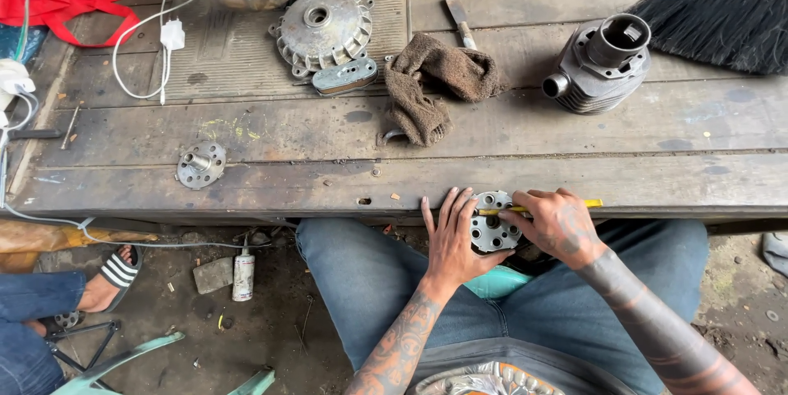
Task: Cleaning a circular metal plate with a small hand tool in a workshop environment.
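At the near edge of the wooden bench (328, 173), my left hand (454, 239) steadies a round metal plate with holes (491, 232), fingers spread along its left side. My right hand (558, 224) grips a thin yellow-handled tool (589, 204) laid across the plate's top. Both forearms come up from my lap. Part of the plate is hidden under my palms.
On the bench lie a small metal flange (201, 164), a finned round housing (322, 29), a brown rag (435, 83), an engine cylinder (599, 66), a chisel (460, 19), a black broom head (722, 21) and a white cable with charger (168, 38). Another person's sandalled foot (115, 276) is at left.
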